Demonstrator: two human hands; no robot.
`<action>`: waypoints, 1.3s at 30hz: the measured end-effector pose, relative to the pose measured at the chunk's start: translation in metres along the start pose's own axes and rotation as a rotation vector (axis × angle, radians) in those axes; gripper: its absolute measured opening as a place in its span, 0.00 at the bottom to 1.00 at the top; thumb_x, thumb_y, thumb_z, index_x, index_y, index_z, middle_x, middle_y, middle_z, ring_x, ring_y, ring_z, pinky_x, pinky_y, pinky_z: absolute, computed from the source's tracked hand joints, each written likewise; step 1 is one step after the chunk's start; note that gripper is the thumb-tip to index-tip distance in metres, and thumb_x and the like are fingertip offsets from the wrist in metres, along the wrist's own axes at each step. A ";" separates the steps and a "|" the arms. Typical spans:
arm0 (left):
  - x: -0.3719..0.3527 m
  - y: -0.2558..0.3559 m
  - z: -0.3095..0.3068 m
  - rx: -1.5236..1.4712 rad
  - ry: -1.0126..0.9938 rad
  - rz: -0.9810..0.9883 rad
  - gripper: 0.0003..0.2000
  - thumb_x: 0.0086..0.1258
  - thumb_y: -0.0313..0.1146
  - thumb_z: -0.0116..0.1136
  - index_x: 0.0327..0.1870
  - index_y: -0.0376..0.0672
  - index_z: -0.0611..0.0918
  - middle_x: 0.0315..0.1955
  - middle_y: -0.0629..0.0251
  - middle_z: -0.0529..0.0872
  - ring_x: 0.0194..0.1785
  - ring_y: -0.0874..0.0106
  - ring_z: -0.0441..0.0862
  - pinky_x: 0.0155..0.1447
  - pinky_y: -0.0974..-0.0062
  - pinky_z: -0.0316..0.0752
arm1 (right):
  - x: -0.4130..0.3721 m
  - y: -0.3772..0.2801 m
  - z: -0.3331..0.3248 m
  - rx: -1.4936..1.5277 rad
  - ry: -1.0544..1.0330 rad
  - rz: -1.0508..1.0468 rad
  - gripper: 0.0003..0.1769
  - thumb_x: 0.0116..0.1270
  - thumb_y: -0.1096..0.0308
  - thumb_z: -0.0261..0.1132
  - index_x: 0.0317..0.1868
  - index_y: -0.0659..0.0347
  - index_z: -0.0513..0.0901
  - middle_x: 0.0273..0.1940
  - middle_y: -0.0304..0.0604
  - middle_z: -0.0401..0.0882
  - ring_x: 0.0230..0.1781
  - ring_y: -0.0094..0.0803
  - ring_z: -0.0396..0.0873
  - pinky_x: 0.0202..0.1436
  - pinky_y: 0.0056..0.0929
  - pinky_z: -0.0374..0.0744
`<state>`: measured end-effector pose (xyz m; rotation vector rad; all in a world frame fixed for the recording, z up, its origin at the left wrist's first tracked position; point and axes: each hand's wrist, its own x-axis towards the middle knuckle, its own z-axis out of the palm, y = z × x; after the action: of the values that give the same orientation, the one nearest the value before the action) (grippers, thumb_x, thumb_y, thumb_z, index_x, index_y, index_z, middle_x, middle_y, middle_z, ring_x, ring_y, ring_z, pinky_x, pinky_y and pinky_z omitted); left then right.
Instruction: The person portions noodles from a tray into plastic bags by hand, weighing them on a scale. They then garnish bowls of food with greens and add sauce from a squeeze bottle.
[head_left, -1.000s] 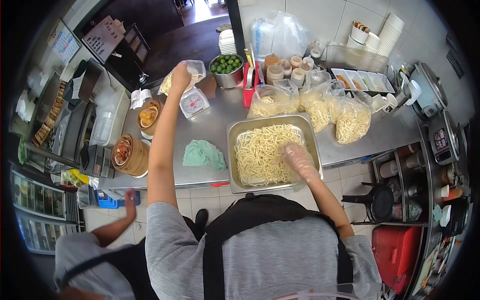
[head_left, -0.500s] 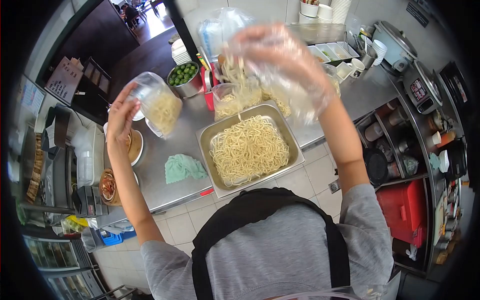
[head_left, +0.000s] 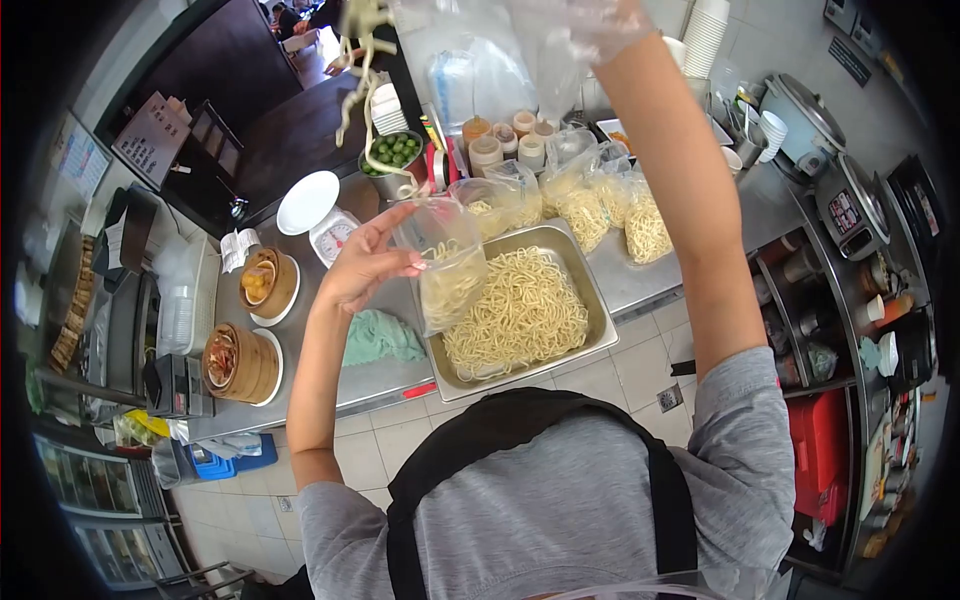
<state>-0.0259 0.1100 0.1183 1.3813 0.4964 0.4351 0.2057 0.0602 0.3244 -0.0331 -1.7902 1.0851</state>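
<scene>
My left hand (head_left: 358, 268) pinches the rim of a clear plastic bag (head_left: 447, 272) part-filled with noodles, held over the left side of a steel tray (head_left: 602, 335). Loose noodles (head_left: 520, 315) fill much of the tray. At the top edge my right hand (head_left: 600, 25), in a clear plastic glove, is blurred and partly cut off. Noodle strands (head_left: 362, 70) hang from the top edge above the bag; the right fingertips are out of view.
Filled noodle bags (head_left: 583, 215) stand behind the tray, near sauce bottles (head_left: 486, 153) and a pot of green fruit (head_left: 395, 152). Left are a green cloth (head_left: 382, 338), a dial scale (head_left: 335, 238) and steamer baskets (head_left: 243, 365).
My left hand has brought its bag right, over the tray's edge. My right hand has gone up, and noodle strands now hang above the bag at upper left. The view has shifted.
</scene>
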 end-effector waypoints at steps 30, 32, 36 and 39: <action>0.118 0.012 -0.250 0.977 0.528 0.248 0.24 0.49 0.16 0.56 0.53 0.36 0.79 0.30 0.56 0.86 0.25 0.75 0.84 0.33 0.77 0.79 | -0.231 0.144 0.058 -0.499 0.352 0.850 0.24 0.58 0.56 0.67 0.52 0.60 0.80 0.50 0.45 0.80 0.52 0.35 0.76 0.56 0.31 0.73; 0.122 -0.001 -0.238 0.975 0.483 0.210 0.23 0.52 0.16 0.55 0.54 0.34 0.78 0.31 0.59 0.85 0.29 0.75 0.84 0.33 0.78 0.80 | -0.236 0.148 0.063 -0.599 0.349 0.945 0.27 0.57 0.52 0.67 0.54 0.59 0.79 0.53 0.47 0.78 0.54 0.38 0.76 0.58 0.33 0.72; 0.113 -0.008 -0.200 1.122 0.424 0.262 0.22 0.52 0.23 0.61 0.52 0.44 0.80 0.56 0.41 0.73 0.40 0.63 0.85 0.40 0.71 0.80 | -0.257 0.162 0.082 -0.719 0.491 0.877 0.41 0.56 0.53 0.69 0.68 0.56 0.62 0.62 0.50 0.69 0.61 0.42 0.69 0.63 0.34 0.67; 0.093 -0.014 -0.155 1.356 0.449 0.378 0.22 0.53 0.30 0.65 0.52 0.48 0.80 0.63 0.42 0.64 0.57 0.54 0.74 0.58 0.63 0.71 | -0.246 0.166 0.097 -0.870 0.693 0.838 0.48 0.57 0.57 0.68 0.72 0.55 0.49 0.67 0.51 0.59 0.67 0.37 0.59 0.68 0.32 0.59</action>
<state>-0.0377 0.2871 0.0789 2.7318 0.9882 0.7807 0.1845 -0.0190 0.0232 -1.5884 -1.4470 0.5863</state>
